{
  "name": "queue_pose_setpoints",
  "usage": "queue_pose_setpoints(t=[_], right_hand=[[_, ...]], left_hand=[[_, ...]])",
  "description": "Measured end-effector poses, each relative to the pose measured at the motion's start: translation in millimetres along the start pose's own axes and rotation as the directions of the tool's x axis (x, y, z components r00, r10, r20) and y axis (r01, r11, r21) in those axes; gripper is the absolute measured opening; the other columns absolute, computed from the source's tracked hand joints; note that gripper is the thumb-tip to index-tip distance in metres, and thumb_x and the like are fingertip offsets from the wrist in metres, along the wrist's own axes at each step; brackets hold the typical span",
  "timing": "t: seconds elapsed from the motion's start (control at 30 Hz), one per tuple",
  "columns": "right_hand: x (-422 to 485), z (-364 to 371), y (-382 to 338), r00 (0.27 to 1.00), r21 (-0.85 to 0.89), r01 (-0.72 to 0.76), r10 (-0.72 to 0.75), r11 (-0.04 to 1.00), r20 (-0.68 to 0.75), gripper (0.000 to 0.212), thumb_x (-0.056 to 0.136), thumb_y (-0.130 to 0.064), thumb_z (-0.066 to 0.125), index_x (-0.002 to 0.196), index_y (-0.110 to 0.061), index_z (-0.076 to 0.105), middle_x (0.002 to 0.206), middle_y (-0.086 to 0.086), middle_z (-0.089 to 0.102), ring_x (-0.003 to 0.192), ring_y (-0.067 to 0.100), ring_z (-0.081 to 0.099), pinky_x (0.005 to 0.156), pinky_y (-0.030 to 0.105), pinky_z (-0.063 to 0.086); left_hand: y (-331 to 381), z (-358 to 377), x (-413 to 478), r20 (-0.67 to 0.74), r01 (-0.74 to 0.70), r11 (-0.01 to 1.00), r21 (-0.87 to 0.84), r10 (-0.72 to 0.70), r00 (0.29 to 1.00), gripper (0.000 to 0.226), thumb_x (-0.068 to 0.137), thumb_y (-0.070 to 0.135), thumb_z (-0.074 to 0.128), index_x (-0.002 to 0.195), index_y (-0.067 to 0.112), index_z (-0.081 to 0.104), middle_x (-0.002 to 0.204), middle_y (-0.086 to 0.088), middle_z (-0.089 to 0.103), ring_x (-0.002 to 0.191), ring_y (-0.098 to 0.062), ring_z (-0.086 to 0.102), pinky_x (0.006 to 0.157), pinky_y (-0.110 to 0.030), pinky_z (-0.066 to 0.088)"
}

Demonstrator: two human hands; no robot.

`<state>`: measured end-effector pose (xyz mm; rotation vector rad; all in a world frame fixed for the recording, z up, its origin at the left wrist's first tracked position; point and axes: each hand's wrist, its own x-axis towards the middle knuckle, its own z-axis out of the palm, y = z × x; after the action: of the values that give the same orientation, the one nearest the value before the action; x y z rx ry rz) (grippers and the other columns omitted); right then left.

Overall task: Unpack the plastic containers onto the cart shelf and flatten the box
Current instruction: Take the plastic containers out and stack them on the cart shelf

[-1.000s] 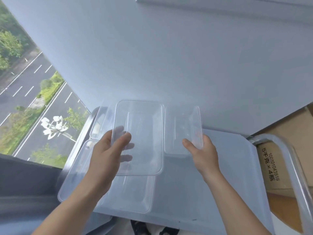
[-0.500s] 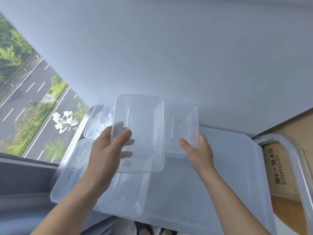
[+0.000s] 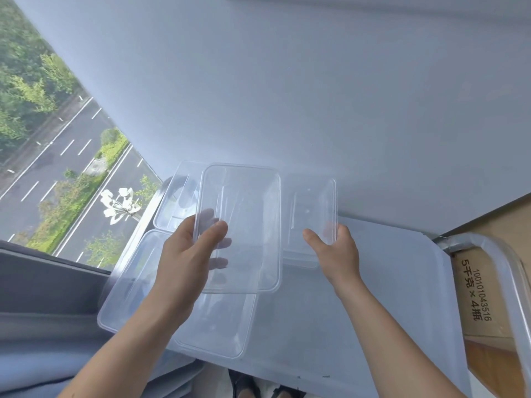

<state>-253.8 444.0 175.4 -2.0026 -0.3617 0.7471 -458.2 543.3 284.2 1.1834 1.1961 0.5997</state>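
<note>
Cardboard box (image 3: 475, 300) sits just beyond the cart handle (image 3: 474, 240).

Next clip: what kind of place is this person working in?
Probably an upper-floor workroom: a window looks down on a road, clear plastic containers lie on a cart shelf, and a printed cardboard box stands beside it.

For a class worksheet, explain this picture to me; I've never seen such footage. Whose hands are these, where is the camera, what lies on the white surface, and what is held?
No machine here: a person works bare-handed, and a camera worn on their head looks down at the hands. The left hand grips a large clear container; the right hand grips a smaller clear container. The other clear containers lie on the white cart shelf, at its left. A printed cardboard box stands at the right, beyond the cart's metal handle.
</note>
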Motion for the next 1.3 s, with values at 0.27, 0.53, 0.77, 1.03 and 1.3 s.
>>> queue_pose_setpoints(t=[0.27,0.53,0.77,1.03,1.3], right_hand=[[-7,-2,2,0.999,0.014,-0.024,0.024,1.0,-0.028,0.066,0.077,-0.05,0.078,0.13,-0.021,0.049,0.129,-0.006,0.049,0.111,0.014,0.053,0.096,0.033,0.043],[-48,-23,-29,0.976,0.003,0.116,-0.113,0.993,-0.185,0.06,0.092,-0.048,0.062,0.142,-0.019,0.044,0.142,-0.008,0.041,0.137,0.013,0.037,0.105,0.027,0.03],[-131,-31,-56,0.973,0.245,0.202,-0.223,0.948,0.061,0.055,0.08,-0.063,0.061,0.126,-0.034,0.056,0.121,-0.014,0.066,0.111,0.006,0.063,0.095,0.034,0.05],[-162,-63,-29,0.981,0.271,0.109,-0.148,0.956,0.127,0.024,0.091,-0.036,0.065,0.114,-0.041,0.06,0.109,-0.014,0.071,0.093,0.015,0.072,0.077,0.033,0.057],[-163,-86,34,0.989,0.218,-0.012,-0.021,0.976,0.148,0.016,0.095,-0.028,0.062,0.1,-0.042,0.059,0.102,-0.013,0.071,0.092,0.015,0.072,0.075,0.032,0.052]], left_hand=[[5,-6,-9,0.029,-0.006,1.0,0.017,0.006,1.0,0.037,0.072,0.042,0.066,0.107,0.03,0.064,0.108,0.005,0.069,0.092,-0.014,0.072,0.08,-0.045,0.06],[13,-4,-21,0.129,-0.016,0.998,0.055,0.009,0.992,0.038,0.071,0.046,0.064,0.107,0.033,0.062,0.108,0.01,0.067,0.094,-0.011,0.071,0.084,-0.049,0.059],[13,15,-49,0.302,-0.034,0.996,0.085,0.007,0.953,0.04,0.075,0.048,0.061,0.112,0.035,0.058,0.111,0.013,0.064,0.094,-0.006,0.07,0.083,-0.042,0.06],[-16,34,-85,0.411,-0.024,0.989,0.149,-0.04,0.911,0.01,0.092,0.039,0.058,0.099,0.042,0.052,0.107,0.02,0.062,0.103,-0.009,0.065,0.09,-0.044,0.056],[-80,61,-128,0.391,0.025,0.946,0.325,-0.158,0.907,0.02,0.098,0.028,0.05,0.118,0.03,0.053,0.11,0.013,0.064,0.099,-0.001,0.059,0.086,-0.028,0.048]])
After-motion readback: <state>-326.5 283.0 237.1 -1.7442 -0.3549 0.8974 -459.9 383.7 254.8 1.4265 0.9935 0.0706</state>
